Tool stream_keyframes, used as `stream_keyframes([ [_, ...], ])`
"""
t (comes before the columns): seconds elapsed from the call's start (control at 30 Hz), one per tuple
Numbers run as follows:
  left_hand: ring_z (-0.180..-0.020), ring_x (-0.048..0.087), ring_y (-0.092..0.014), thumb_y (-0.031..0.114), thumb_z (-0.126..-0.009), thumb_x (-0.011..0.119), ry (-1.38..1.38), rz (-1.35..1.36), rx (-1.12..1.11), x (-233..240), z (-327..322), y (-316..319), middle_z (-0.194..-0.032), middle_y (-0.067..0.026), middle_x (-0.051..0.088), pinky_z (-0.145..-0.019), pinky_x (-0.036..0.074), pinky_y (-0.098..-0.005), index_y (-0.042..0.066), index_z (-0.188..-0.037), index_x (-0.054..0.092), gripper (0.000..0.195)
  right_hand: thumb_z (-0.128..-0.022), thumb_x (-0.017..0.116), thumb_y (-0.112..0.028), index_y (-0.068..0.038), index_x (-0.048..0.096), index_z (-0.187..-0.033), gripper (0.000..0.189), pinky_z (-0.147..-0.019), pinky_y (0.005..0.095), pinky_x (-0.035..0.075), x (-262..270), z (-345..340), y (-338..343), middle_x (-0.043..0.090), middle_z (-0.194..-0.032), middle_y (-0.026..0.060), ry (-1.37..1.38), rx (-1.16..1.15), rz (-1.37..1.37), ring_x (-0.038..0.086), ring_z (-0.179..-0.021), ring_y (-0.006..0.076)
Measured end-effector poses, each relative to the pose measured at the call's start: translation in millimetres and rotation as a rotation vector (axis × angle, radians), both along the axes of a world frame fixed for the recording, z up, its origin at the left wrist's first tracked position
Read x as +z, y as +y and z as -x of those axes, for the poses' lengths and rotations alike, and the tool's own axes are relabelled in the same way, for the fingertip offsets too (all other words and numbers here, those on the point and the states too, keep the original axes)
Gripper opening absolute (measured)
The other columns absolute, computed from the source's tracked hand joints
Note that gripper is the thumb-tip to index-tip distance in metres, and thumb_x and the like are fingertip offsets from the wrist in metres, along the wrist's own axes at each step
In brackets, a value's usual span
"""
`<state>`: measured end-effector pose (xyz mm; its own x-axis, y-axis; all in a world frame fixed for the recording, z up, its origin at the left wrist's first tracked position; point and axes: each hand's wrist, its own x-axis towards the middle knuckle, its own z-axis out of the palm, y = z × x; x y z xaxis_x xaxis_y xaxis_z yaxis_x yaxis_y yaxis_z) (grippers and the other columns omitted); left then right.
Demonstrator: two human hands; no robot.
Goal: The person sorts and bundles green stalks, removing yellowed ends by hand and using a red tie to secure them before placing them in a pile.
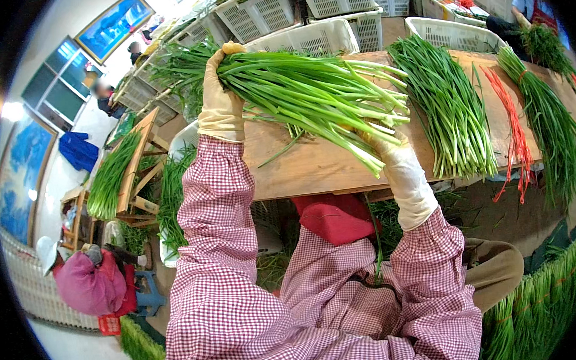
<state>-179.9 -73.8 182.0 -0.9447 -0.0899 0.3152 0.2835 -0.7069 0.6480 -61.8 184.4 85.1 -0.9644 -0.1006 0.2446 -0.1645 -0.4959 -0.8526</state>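
Observation:
A loose bunch of Chinese chives [307, 88] is held between my two gloved hands above a wooden bench [287, 168]. My left hand [222, 85] grips the dark leafy part. My right hand [389, 148] is at the pale stem ends, its fingers largely hidden beneath them. To the right, a flat pile of chives [448, 108] lies on the bench. Beyond it are red ties [510, 124] and a bundle of chives [540, 103] with a tie around it, its leaves hanging over the near edge. A few loose stems lie under the held bunch.
White plastic crates [310, 37] stand behind the bench. A tub of greens [174, 200] is at the left, near another wooden stand with chives [114, 174]. One person [90, 281] sits at lower left; another person [528, 8] works at upper right. Tied bundles [534, 309] line the lower right.

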Motion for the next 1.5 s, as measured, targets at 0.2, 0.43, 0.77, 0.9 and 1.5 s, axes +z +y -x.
stream_keyframes([
  [0.2,-0.095,0.057,-0.022,0.017,-0.088,0.05,0.068,0.046,0.006,-4,-5,-2,-0.101,-0.0103,0.059,-0.093,0.044,-0.0379,-0.001,-0.115,0.048,0.033,-0.082,0.063,-0.015,0.0,0.053,-0.112,0.035,-0.079,0.0249,0.047,-7,-9,-13,0.06,-0.106,0.0082,0.06,0.063,0.154,0.059,-0.09,0.0131],
  [0.43,-0.1,0.056,-0.024,0.02,-0.089,0.049,0.048,-0.018,-0.187,-10,5,-21,-0.105,-0.0092,0.058,-0.092,0.044,-0.0391,0.002,-0.115,0.049,0.032,-0.083,0.053,0.004,0.001,0.045,-0.118,0.036,-0.091,0.0306,0.045,2,-11,-19,0.056,-0.112,0.0122,0.147,0.238,0.373,0.053,-0.104,0.0194],
  [0.77,-0.096,0.056,-0.03,0.026,-0.088,0.047,0.017,0.004,-0.107,2,-23,-20,-0.103,-0.0111,0.059,-0.087,0.047,-0.0414,0.007,-0.113,0.052,0.032,-0.081,0.063,-0.024,-0.001,0.064,-0.088,0.024,-0.06,0.0303,0.047,-21,-54,25,0.063,-0.071,0.0118,-0.027,0.411,-1.048,0.061,-0.065,0.0194],
  [0.9,-0.096,0.056,-0.027,0.021,-0.087,0.05,0.174,0.124,-0.085,0,-24,-23,-0.097,-0.0082,0.06,-0.087,0.047,-0.0394,0.007,-0.107,0.056,0.025,-0.083,0.062,-0.025,-0.001,0.064,-0.095,0.027,-0.07,0.0269,0.047,-35,-44,39,0.065,-0.082,0.0102,-0.164,0.024,-0.799,0.061,-0.077,0.015],
  [1.5,-0.097,0.055,-0.015,0.019,-0.091,0.043,0.246,-0.155,-0.22,-29,-25,2,-0.101,-0.0022,0.058,-0.091,0.046,-0.0319,0.004,-0.087,0.059,0.022,-0.065,0.069,-0.003,-0.012,0.061,-0.106,0.044,-0.085,0.036,0.044,-6,-34,-24,0.058,-0.107,0.01,0.556,-0.326,-0.477,0.054,-0.101,0.0277],
])
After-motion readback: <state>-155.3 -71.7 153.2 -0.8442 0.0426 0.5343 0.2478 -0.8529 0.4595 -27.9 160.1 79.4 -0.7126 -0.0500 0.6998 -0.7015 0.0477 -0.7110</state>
